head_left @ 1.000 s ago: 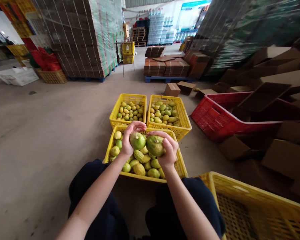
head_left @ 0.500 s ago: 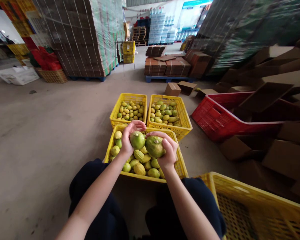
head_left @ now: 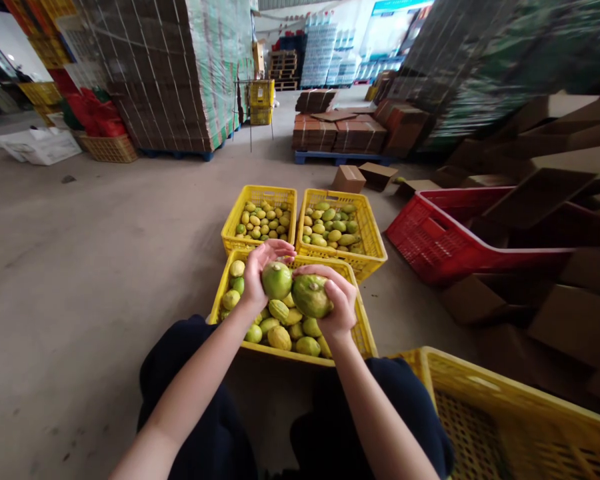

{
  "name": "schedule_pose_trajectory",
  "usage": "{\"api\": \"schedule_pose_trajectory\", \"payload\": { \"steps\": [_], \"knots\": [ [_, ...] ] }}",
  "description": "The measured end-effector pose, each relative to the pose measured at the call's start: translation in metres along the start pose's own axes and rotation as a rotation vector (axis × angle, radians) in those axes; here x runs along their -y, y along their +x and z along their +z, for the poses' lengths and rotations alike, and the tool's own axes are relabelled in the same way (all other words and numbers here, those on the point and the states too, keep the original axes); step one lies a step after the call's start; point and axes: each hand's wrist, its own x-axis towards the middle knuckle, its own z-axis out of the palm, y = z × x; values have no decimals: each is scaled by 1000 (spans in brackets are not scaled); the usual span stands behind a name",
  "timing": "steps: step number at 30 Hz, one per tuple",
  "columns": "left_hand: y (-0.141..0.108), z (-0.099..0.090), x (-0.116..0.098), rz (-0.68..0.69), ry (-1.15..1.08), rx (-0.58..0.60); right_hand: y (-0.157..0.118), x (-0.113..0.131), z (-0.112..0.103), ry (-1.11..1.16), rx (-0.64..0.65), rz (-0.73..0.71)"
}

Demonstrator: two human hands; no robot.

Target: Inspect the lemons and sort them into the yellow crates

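Note:
My left hand (head_left: 258,272) holds a round green fruit (head_left: 277,280), its fingers curved behind the fruit. A larger, ridged green fruit (head_left: 311,295) is gripped in my right hand (head_left: 341,303). The two fruits are side by side above the near yellow crate (head_left: 285,356), which contains several yellow-green fruits (head_left: 279,338). Beyond it stand a back left yellow crate (head_left: 226,235) with smaller fruits and a back right yellow crate (head_left: 377,248) with green and yellow fruits.
A yellow crate (head_left: 520,385) stands at the lower right. Farther right are a red crate (head_left: 420,233) and loose cardboard boxes (head_left: 575,320). Flattened cartons (head_left: 360,133) lie on a blue pallet (head_left: 340,159) ahead. Wrapped stacks (head_left: 155,73) rise at the back left.
The view has shifted slightly, so the background sits a little farther right. Both hands keep their hold on the fruits, with almost no movement.

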Motion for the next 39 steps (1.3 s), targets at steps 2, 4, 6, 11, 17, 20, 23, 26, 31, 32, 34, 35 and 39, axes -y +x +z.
{"api": "schedule_pose_trajectory", "payload": {
  "steps": [2, 4, 6, 11, 17, 20, 23, 26, 31, 32, 34, 35, 39],
  "knots": [
    [2, -1, -2, -2, 19, -28, 0, 0, 0, 1, 22, 33],
    [3, -2, -2, -5, 28, -38, 0, 0, 0, 13, 35, 43],
    [3, -3, 0, -12, 23, -44, 0, 1, 0, 24, 35, 39],
    [3, -4, 5, -33, -22, -73, 0, 6, -2, 43, 57, 6],
    [2, -2, 6, -49, -72, -104, 0, 10, -5, 48, 94, -28],
    [2, 0, 5, -61, -73, -125, 0, 12, -6, 33, 97, -12],
    [1, 0, 6, -66, -82, -104, 0, 11, -6, 26, 87, 6],
    [1, 1, 6, -72, -77, -60, -1, 9, -3, 37, 33, 23],
    [-2, 5, 11, -117, -18, -55, 3, 4, 2, -31, -158, 96],
    [-3, 6, 12, -115, -4, -58, 4, 3, 3, -54, -189, 114],
    [-4, 6, 15, -79, 29, -60, 6, 0, 3, -79, -241, 146],
    [-4, 7, 17, -49, 50, -58, 7, -2, 4, -79, -262, 156],
    [-6, 5, 18, 63, 162, -41, 5, -9, 7, -95, -329, 174]
  ]
}}
